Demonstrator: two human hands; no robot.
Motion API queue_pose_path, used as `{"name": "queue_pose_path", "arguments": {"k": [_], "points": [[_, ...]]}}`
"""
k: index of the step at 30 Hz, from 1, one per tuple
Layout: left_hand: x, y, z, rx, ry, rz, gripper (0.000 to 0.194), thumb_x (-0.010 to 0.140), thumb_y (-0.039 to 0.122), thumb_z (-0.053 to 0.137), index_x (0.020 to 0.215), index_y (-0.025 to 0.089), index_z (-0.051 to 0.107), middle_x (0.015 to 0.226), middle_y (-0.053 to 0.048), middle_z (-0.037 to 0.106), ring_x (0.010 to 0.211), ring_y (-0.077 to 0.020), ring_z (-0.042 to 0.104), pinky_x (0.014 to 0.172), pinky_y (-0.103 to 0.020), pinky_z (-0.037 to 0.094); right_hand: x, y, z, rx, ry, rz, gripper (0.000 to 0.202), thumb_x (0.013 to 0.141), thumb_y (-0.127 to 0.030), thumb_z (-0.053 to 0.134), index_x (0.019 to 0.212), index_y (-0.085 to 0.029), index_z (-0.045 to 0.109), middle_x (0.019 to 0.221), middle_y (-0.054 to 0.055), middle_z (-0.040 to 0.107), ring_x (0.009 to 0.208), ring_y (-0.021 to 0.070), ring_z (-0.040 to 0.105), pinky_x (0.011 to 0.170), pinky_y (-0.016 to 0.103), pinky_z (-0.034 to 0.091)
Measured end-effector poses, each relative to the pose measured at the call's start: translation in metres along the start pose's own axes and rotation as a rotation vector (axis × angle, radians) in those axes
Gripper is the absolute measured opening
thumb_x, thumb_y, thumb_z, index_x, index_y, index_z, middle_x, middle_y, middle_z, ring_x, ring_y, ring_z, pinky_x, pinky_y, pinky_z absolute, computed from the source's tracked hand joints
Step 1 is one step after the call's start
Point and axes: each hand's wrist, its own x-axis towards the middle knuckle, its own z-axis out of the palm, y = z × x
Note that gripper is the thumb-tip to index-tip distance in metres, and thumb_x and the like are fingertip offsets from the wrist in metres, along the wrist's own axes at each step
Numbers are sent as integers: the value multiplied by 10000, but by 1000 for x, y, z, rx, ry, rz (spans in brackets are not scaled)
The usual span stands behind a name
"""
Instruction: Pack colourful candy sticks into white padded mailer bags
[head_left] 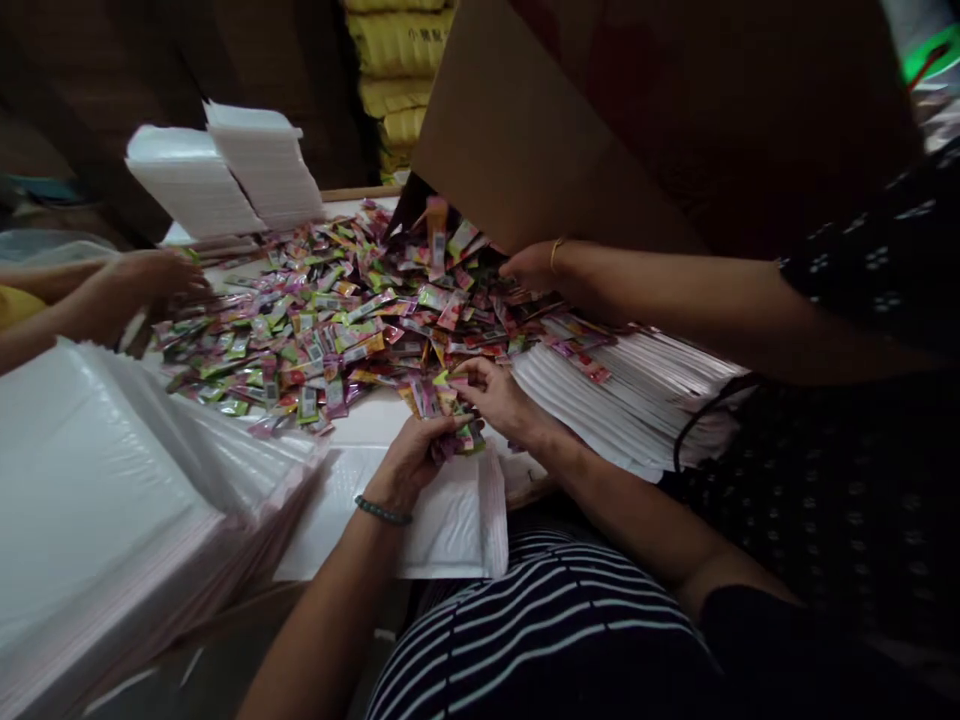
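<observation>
My left hand (421, 452), with a beaded bracelet at its wrist, is closed on several small colourful packets (429, 400). My right hand (491, 392) meets it from the right, its thumb and fingers pinched at the upper edge of the same bunch. Beneath my left hand lies a white padded envelope (442, 520), flat at the table's near edge. Just beyond both hands spreads a large heap of small pink, green, orange and purple packets (322, 320).
White envelopes are stacked at the near left (97, 480), the right (600, 395) and the back left (262, 165). A person on the right reaches to a tilted cardboard box (555, 140) over the heap. Another person's hands (150, 280) are at the left edge.
</observation>
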Motion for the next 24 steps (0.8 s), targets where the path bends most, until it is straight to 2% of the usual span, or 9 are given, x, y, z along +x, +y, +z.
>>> {"name": "queue_pose_path", "arguments": {"k": [2, 4, 5, 7, 10, 14, 18, 20, 24], "points": [[-4, 1, 0, -9, 28, -28, 260, 546, 73, 778, 782, 102, 672, 655, -32, 695, 553, -142, 654, 533, -230, 526, -10, -4, -8, -132, -71, -58, 282, 831, -220, 545, 1113, -213, 546, 988, 27, 665, 791, 130, 640, 698, 268, 542], [-9, 3, -7, -6, 97, -53, 201, 549, 58, 780, 686, 104, 640, 586, -17, 662, 502, -125, 630, 483, -205, 502, -25, -2, -26, -415, -126, -139, 418, 812, -90, 490, 1206, -218, 547, 1163, 58, 643, 943, 153, 633, 832, 315, 530], [-12, 4, -13, -7, 129, -61, 185, 554, 54, 775, 645, 104, 623, 559, -15, 649, 472, -115, 612, 450, -191, 480, -33, 2, -37, -601, -167, -175, 463, 780, -31, 479, 1198, -209, 574, 1207, 70, 630, 1010, 169, 616, 903, 339, 503], [-19, 5, -26, -26, 176, -72, 160, 572, 48, 763, 622, 100, 619, 545, -20, 645, 441, -102, 591, 412, -175, 455, -47, 14, -57, -967, -282, -205, 426, 749, 20, 483, 1088, -179, 649, 1190, 99, 638, 1084, 212, 580, 976, 377, 448], [-33, 4, -41, -95, 222, -49, 145, 593, 47, 752, 697, 94, 664, 604, -33, 682, 495, -111, 631, 451, -172, 493, -55, 34, -68, -1293, -395, -203, 254, 819, -32, 495, 930, -161, 684, 1093, 126, 658, 1053, 248, 569, 940, 386, 436], [-50, -4, -49, -186, 249, -1, 172, 589, 47, 757, 739, 92, 686, 640, -36, 701, 553, -120, 656, 537, -191, 544, -33, 36, -51, -1324, -335, -288, 186, 913, -151, 470, 920, -152, 657, 1061, 126, 661, 1038, 241, 563, 926, 343, 412], [-56, -14, -52, -234, 258, 30, 175, 590, 40, 759, 736, 97, 679, 644, -37, 702, 556, -122, 656, 549, -201, 549, 14, 16, -28, -1312, -180, -217, 266, 959, -144, 364, 1058, -139, 611, 1008, 120, 667, 929, 217, 595, 826, 299, 420], [-55, -17, -53, -257, 273, 22, 183, 593, 33, 754, 746, 100, 679, 649, -36, 704, 561, -132, 663, 558, -221, 565, 38, 7, -19, -1321, -134, -198, 289, 961, -139, 350, 1095, -138, 606, 1040, 140, 667, 955, 235, 594, 823, 313, 420], [-52, -19, -54, -287, 295, 11, 158, 598, 14, 732, 732, 84, 684, 644, -48, 705, 557, -130, 663, 540, -205, 558, 72, 2, -10, -1295, -170, -218, 228, 899, -103, 457, 960, -144, 673, 1063, 169, 670, 1083, 255, 561, 914, 324, 399]]}}
